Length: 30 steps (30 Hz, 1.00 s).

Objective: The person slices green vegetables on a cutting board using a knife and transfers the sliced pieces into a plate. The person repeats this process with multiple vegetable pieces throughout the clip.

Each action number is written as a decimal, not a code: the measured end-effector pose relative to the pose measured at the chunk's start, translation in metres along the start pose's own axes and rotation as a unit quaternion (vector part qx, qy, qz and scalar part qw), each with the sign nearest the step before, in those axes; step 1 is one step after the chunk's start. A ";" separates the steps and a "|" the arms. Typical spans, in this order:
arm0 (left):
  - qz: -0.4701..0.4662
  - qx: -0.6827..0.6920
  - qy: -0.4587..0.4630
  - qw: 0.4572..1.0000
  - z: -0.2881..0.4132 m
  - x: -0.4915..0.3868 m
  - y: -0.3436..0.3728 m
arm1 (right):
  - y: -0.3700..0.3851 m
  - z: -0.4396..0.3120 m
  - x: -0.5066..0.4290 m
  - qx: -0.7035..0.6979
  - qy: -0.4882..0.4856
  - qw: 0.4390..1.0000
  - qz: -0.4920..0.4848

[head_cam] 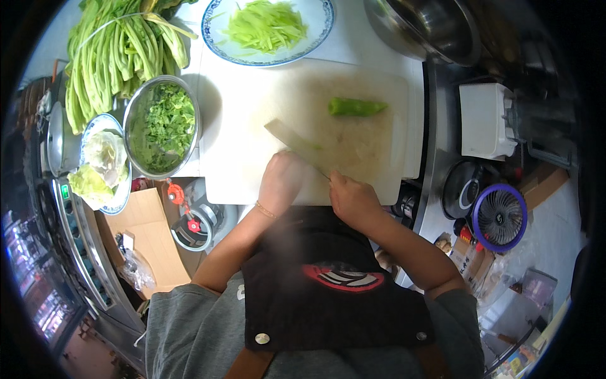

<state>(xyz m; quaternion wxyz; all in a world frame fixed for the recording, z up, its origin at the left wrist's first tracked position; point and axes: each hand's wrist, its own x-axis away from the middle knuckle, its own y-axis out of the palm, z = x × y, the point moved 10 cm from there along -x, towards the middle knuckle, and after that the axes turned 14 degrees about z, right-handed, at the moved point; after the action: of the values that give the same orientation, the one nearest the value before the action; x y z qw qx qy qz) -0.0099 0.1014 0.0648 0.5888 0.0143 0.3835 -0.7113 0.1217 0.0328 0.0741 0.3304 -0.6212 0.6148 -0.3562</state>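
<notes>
My right hand (351,196) grips the handle of a kitchen knife (296,144), whose blade points up and left over a white cutting board (246,180). Beside the blade, on its left, my left hand (282,177) is curled with the knuckles up; whether it holds anything is hidden. A peeled green stem piece (357,107) lies on the board's upper right, apart from the knife. Thin green shreds (267,26) are heaped on an oval blue-rimmed plate (213,40) beyond the board. A tiny green scrap lies by the blade.
Left of the board stand a steel bowl (128,137) of chopped leafy greens, a tied bundle of green stalks (106,61) and a plate (124,199) with lettuce-like leaves. A large steel basin (397,28) is at the upper right. A purple-rimmed fan (499,218) stands farther right.
</notes>
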 end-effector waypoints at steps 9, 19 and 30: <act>-0.111 -0.077 0.052 0.989 0.001 -0.037 0.007 | -0.057 0.015 0.001 -0.084 0.084 0.987 0.105; -0.214 -0.113 0.129 0.962 -0.004 -0.064 0.055 | -0.085 0.023 0.009 -0.087 0.123 0.979 0.139; -0.258 -0.266 0.154 0.916 0.017 -0.044 0.059 | -0.087 0.030 0.016 -0.098 0.136 0.976 0.141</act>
<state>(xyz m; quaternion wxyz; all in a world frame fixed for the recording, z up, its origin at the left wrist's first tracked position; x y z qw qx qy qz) 0.0605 0.1272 0.0665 0.3005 -0.1333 0.6344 -0.6996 0.1933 0.0180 0.1326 0.2279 -0.5032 0.7676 -0.3252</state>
